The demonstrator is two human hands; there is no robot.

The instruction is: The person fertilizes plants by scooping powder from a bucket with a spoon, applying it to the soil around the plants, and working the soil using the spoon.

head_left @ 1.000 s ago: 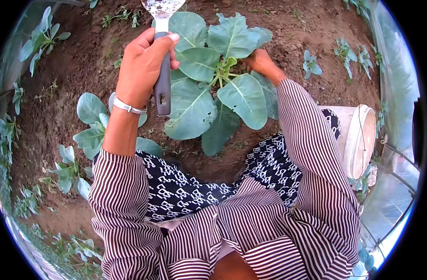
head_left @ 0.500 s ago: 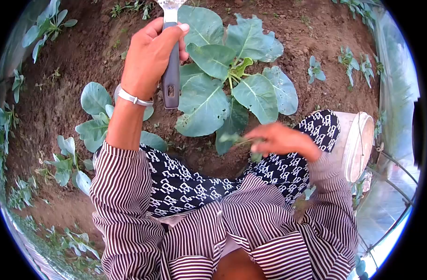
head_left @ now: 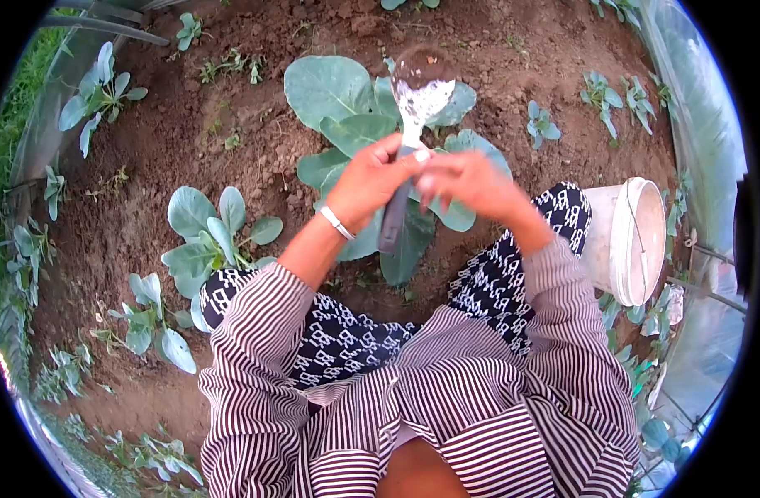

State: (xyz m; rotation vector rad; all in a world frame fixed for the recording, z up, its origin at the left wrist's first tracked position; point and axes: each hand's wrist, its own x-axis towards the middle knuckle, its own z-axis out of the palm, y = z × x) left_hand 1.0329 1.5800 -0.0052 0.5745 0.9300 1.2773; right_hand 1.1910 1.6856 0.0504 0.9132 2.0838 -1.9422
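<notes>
"While the left hand (head_left: 370,184) held the trowel (head_left: 412,126), where was this tool, compared with the large plant (head_left: 330,90)?"

"It was raised over the middle of the large plant, and it hid some leaves from the camera. Its blade (head_left: 423,98), marked with white patches and brown dirt, pointed to the far side of the plant; the handle (head_left: 392,222) came back toward the person."

"And how was the grip?"

"The left fingers were curled around the handle near its top, with the thumb pressed over it. I suppose that such a hold, close to the blade, made the tool easier to steady."

"Did the right hand (head_left: 478,184) hold it too?"

"It was blurred, just beside the handle, over the right part of the large plant. Whether it touched the handle or pinched something, I could not tell."

"Why was the white bucket (head_left: 602,232) there?"

"It was right of the large plant, next to 1 patterned trouser leg (head_left: 564,209), perhaps for easy reach of the right hand."
</notes>
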